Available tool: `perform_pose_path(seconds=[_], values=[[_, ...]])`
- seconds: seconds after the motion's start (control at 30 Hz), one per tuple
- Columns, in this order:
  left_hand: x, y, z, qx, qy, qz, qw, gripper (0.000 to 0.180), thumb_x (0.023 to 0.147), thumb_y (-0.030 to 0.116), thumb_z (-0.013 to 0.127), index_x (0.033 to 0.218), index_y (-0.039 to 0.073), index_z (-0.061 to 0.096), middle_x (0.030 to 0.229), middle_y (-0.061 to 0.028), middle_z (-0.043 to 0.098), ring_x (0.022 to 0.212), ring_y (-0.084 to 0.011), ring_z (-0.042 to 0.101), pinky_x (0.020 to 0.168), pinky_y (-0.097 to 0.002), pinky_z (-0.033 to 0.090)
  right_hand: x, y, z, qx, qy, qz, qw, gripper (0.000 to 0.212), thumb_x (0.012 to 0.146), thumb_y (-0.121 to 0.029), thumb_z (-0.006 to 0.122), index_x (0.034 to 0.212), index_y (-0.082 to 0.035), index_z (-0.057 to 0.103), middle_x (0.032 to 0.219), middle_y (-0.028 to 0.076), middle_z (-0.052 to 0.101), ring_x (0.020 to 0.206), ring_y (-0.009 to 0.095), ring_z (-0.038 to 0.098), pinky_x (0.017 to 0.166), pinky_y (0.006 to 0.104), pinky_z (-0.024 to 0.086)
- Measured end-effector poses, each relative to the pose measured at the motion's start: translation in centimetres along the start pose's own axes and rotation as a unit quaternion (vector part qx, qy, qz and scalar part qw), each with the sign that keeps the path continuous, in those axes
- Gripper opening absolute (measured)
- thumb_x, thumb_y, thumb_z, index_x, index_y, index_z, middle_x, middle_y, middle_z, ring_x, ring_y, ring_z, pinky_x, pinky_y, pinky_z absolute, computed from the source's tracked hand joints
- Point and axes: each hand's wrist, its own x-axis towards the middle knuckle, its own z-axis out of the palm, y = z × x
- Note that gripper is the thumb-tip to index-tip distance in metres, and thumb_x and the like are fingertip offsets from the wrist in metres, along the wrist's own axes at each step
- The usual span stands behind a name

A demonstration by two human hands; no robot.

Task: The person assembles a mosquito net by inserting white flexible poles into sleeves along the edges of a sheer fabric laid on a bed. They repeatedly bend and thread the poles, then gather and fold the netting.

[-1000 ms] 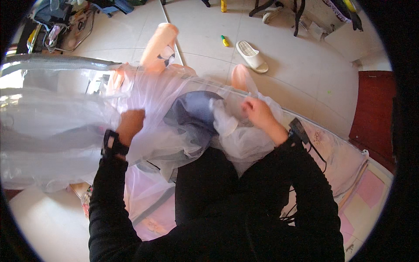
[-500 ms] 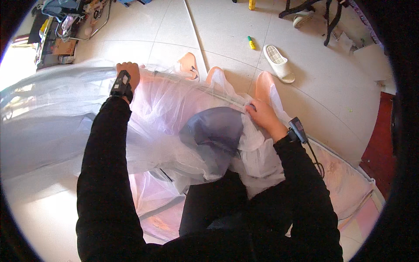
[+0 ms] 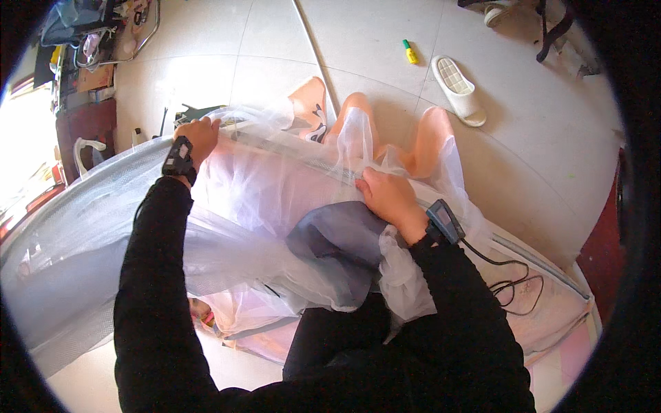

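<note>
A sheer white mosquito net [image 3: 241,186] with a peach-orange trim [image 3: 354,113] lies spread across my lap and to the left. Along its far edge runs a grey pole [image 3: 303,155], partly under the mesh. My left hand [image 3: 198,138] is closed over the net's edge at the pole's left part; its fingertips are partly hidden. Further right, my right hand [image 3: 392,198] pinches the net near the same pole. Between my arms a dark grey sheer cloth [image 3: 337,237] is bunched up, with crumpled white mesh [image 3: 406,279] beside it.
A cream slipper [image 3: 458,91] and a small yellow bottle with a green cap [image 3: 410,52] lie on the tiled floor. A thin white pole [image 3: 313,48] stretches away ahead. Dark chair legs [image 3: 551,34] stand far right, and cluttered shelves [image 3: 82,62] far left.
My right hand has moved left and slightly nearer along the net's edge. My left hand has shifted slightly left and nearer, and the net at the left has swung down.
</note>
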Motion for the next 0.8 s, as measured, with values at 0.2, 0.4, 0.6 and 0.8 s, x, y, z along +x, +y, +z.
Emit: perform_pose_path(seconds=[0.2,0.4,0.6,0.8], values=[[2.0,-0.7,1.5,-0.060,-0.036,-0.096,0.993,0.039,0.097,0.036,0.034,0.092,0.005,0.057,0.073,-0.0158,0.067,0.070,-0.0319,0.067,0.064,-0.0436,0.052,0.0,-0.1,0.2,-0.010,0.002,-0.006,1.000,0.028,0.090,-0.032,0.050,0.080,-0.006,0.053,0.072,0.018,0.063,0.069,0.038,0.061,0.059,0.0498,0.046],[3.0,-2.1,1.8,-0.037,-0.024,-0.046,0.998,0.041,0.098,0.035,0.032,0.089,0.006,0.059,0.074,-0.0163,0.066,0.069,-0.0331,0.066,0.065,-0.0446,0.052,-0.6,0.3,0.3,-0.029,0.007,-0.005,1.000,0.027,0.089,-0.031,0.052,0.078,-0.007,0.053,0.070,0.016,0.062,0.066,0.036,0.062,0.055,0.0476,0.046],[2.7,-2.3,2.0,-0.110,-0.014,-0.078,0.991,0.041,0.097,0.034,0.033,0.089,0.006,0.061,0.078,-0.0187,0.066,0.073,-0.0371,0.065,0.067,-0.0476,0.051,-1.9,1.5,1.0,-0.042,0.071,-0.024,0.996,0.029,0.088,-0.034,0.053,0.076,-0.008,0.052,0.067,0.013,0.059,0.062,0.035,0.058,0.056,0.0461,0.045],[1.2,-3.2,5.6,-0.158,-0.070,-0.130,0.976,0.042,0.097,0.035,0.031,0.091,0.006,0.061,0.081,-0.0212,0.065,0.078,-0.0405,0.064,0.071,-0.0522,0.049,-1.0,2.6,2.7,-0.056,0.122,-0.034,0.990,0.030,0.086,-0.033,0.055,0.072,-0.007,0.049,0.066,0.013,0.055,0.063,0.035,0.055,0.058,0.0462,0.042]])
